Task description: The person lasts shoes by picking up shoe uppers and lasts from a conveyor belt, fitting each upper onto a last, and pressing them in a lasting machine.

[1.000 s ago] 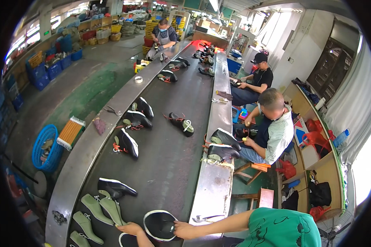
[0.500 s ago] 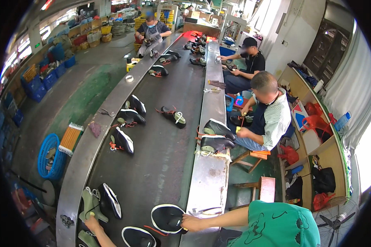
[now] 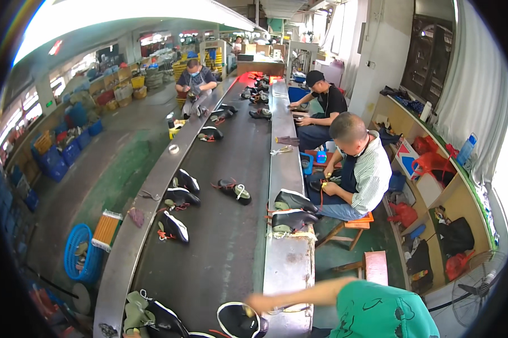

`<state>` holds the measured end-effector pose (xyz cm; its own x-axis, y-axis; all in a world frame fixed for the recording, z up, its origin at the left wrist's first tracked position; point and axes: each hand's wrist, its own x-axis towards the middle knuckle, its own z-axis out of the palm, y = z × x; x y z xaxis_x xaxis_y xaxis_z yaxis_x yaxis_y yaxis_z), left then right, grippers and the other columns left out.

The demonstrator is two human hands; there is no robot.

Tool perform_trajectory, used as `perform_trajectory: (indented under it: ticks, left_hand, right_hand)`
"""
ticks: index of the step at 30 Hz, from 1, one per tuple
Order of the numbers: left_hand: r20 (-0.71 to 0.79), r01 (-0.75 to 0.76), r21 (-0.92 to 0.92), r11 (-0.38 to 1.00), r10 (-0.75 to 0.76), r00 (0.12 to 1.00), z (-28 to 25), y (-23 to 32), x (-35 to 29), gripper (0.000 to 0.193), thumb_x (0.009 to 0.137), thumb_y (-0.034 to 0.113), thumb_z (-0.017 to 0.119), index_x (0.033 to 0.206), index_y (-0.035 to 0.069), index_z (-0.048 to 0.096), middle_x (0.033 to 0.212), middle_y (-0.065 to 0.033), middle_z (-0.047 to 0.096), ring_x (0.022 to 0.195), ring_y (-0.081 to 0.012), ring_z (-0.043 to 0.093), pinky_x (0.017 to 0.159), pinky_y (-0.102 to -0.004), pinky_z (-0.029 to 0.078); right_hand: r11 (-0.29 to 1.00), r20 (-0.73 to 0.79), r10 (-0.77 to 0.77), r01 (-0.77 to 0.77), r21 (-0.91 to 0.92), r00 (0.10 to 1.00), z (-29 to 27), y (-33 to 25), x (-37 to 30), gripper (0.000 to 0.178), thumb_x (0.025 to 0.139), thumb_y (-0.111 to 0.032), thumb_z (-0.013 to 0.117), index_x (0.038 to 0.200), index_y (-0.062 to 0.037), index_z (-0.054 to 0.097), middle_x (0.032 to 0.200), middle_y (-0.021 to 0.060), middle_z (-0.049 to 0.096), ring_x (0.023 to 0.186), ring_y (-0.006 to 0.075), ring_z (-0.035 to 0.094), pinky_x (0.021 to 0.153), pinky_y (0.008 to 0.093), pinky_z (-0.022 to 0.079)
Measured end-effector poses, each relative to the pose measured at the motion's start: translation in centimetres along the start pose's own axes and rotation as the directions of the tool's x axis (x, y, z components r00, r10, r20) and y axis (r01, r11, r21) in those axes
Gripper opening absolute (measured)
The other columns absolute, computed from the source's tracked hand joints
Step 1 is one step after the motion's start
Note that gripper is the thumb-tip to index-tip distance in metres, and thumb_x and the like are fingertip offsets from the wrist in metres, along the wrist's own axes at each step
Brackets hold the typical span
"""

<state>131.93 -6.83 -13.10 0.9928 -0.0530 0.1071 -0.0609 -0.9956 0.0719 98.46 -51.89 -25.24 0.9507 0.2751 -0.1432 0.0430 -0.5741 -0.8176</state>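
Observation:
My right hand [image 3: 258, 303] reaches over the near end of the belt from a green sleeve [image 3: 378, 310]. It is at the upper edge of a black shoe [image 3: 235, 318] with a white rim. Motion smears its fingers, and a small yellow patch shows at their tips. Whether they grip the shoe cannot be made out. Part of another black shoe [image 3: 202, 334] shows beside it at the lower edge. On the near left lie a grey-green and white-laced shoe [image 3: 137, 311] and a black shoe [image 3: 166, 318]. My left hand is out of the picture.
The dark conveyor belt [image 3: 209, 259] runs away between metal ledges, carrying several shoes. Two shoes [image 3: 292, 219] stand on the right ledge. Co-workers [image 3: 358, 169] sit along the right; another [image 3: 196, 84] works at the far left. A stool [image 3: 376, 267] and a fan [image 3: 479, 290] are near right.
The view has tilted upward, so the belt and shoes sit lower. My left hand, formerly at the grey-green shoe, has left the picture. My right hand has shifted up relative to the black shoe.

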Motion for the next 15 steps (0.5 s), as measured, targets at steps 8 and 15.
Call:
perform_trajectory:
  ticks: [8,15]
  left_hand:
    - [0.039,-0.17,0.122,0.978,0.166,0.985,-12.1,2.6,-0.7,0.035,0.082,0.031,0.064,0.095,-0.001,0.066,0.075,-0.021,0.066,0.072,-0.0398,0.063,0.063,-0.0462,0.05]
    - [0.018,-0.25,0.516,0.819,0.281,0.96,-10.7,0.1,-3.1,0.025,0.085,0.028,0.061,0.095,0.005,0.066,0.078,-0.0149,0.068,0.07,-0.0287,0.067,0.059,-0.0402,0.052]
  right_hand:
    - [0.339,-0.885,0.238,-0.888,-0.311,0.401,-46.4,4.4,-7.3,0.074,0.077,-0.012,0.055,0.139,0.0133,0.023,0.091,0.0202,0.066,0.084,0.0327,0.066,0.071,0.0435,0.052]
    - [0.415,-0.913,0.326,-0.905,-0.095,0.245,-53.7,-2.0,-12.4,0.069,0.081,-0.01,0.053,0.144,0.0009,0.026,0.097,0.0189,0.067,0.089,0.0323,0.067,0.076,0.0437,0.052]
